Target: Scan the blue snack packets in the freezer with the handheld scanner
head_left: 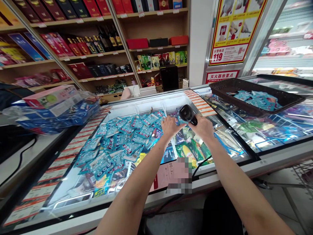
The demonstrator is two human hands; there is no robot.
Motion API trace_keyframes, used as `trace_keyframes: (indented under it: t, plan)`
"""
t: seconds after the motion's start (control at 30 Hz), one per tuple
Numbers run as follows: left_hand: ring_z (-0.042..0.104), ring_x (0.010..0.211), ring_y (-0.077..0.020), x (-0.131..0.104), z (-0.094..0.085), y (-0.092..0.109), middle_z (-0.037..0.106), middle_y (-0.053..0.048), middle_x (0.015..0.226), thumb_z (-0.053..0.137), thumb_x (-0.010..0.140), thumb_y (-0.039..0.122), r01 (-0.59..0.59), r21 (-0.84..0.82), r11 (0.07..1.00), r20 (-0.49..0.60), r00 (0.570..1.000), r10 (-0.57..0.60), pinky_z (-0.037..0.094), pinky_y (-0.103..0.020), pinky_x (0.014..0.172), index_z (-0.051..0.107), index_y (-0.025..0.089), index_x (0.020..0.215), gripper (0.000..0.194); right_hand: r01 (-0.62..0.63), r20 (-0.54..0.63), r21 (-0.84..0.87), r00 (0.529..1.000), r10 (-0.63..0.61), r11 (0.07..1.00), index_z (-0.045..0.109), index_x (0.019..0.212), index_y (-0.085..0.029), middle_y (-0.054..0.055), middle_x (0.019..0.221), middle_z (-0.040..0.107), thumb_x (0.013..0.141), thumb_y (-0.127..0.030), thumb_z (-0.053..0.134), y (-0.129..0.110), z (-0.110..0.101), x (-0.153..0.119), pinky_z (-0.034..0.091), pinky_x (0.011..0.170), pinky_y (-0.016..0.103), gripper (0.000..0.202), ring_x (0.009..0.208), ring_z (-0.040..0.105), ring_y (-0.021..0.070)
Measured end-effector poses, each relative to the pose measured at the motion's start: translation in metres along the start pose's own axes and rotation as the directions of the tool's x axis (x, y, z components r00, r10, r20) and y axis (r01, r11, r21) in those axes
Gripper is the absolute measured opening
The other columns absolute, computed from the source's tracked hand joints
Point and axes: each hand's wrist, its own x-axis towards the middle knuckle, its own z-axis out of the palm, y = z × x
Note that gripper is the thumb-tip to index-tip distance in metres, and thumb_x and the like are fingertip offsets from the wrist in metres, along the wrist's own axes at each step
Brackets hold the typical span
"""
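A black handheld scanner point(187, 113) is in my right hand point(203, 127), its handle gripped and its head tilted up to the left. Just left of it, my left hand point(170, 126) is held over the freezer's glass top with its fingers spread and nothing in them; the thumb points toward the scanner. Many small blue packets point(132, 125) lie scattered over the glass to the left of my left hand. Below my wrists, a pink screen point(165, 174), partly pixelated, rests at the freezer's front edge.
A brown basket point(244, 106) with blue packets stands at the right. At the left are plastic-wrapped boxes point(61, 107). Price label strips point(66, 156) run along the freezer. A black cable point(201, 163) hangs over the front edge. Stocked shelves point(97, 52) stand behind.
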Motion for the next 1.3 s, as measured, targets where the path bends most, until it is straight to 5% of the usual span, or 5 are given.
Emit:
trace_keyframes:
  t: [0.23, 0.37, 0.53, 0.97, 1.3]
  plan:
    - [0.054, 0.095, -0.0245, 0.011, 0.000, -0.027, 0.057, -0.007, 0.097, 0.065, 0.067, 0.049, -0.010, -0.237, 0.972, 0.148, 0.988, 0.046, 0.038, -0.039, 0.084, 0.052, 0.019, 0.098, 0.045, 0.051, 0.039, 0.006, 0.998, -0.051, 0.999, 0.059, 0.097, -0.020, 0.007, 0.085, 0.067, 0.080, -0.046, 0.051, -0.003, 0.000, -0.001, 0.038, 0.062, 0.029, 0.032, 0.077, 0.062, 0.0229]
    - [0.056, 0.080, -0.0176, 0.001, -0.020, -0.061, 0.056, -0.005, 0.094, 0.062, 0.073, 0.037, 0.004, -0.452, 0.892, 0.040, 0.999, 0.016, 0.043, -0.029, 0.068, 0.043, 0.019, 0.110, 0.045, 0.104, 0.045, 0.014, 0.994, -0.104, 0.994, 0.058, 0.100, -0.021, 0.006, 0.086, 0.067, 0.079, -0.045, 0.051, -0.005, 0.002, -0.005, 0.038, 0.062, 0.029, 0.033, 0.076, 0.062, 0.0230]
    - [0.047, 0.057, -0.0079, -0.021, -0.033, -0.083, 0.055, -0.002, 0.088, 0.055, 0.080, 0.035, 0.020, -0.635, 0.772, 0.028, 1.000, -0.003, 0.042, -0.023, 0.056, 0.038, 0.021, 0.117, 0.043, 0.226, 0.060, 0.035, 0.972, -0.228, 0.973, 0.058, 0.099, -0.022, 0.004, 0.088, 0.067, 0.080, -0.044, 0.051, -0.010, 0.002, -0.010, 0.037, 0.063, 0.028, 0.030, 0.077, 0.063, 0.0212]
    - [0.037, 0.049, -0.0059, -0.022, -0.026, -0.088, 0.050, 0.003, 0.075, 0.053, 0.081, 0.036, -0.054, -0.530, 0.847, -0.073, 0.997, 0.017, 0.034, -0.022, 0.056, 0.041, 0.022, 0.118, 0.042, 0.326, 0.072, 0.031, 0.942, -0.328, 0.945, 0.057, 0.099, -0.021, 0.004, 0.091, 0.067, 0.081, -0.043, 0.049, -0.021, 0.004, -0.017, 0.035, 0.060, 0.028, 0.030, 0.078, 0.063, 0.0208]
    - [0.037, 0.048, -0.0095, -0.023, -0.027, -0.089, 0.037, 0.008, 0.054, 0.047, 0.083, 0.036, 0.000, -0.468, 0.883, -0.113, 0.992, -0.060, 0.031, -0.023, 0.056, 0.039, 0.021, 0.124, 0.044, 0.361, 0.069, 0.080, 0.928, -0.366, 0.929, 0.059, 0.103, -0.018, 0.007, 0.092, 0.067, 0.081, -0.044, 0.050, -0.024, 0.004, -0.020, 0.034, 0.060, 0.027, 0.035, 0.078, 0.061, 0.0211]
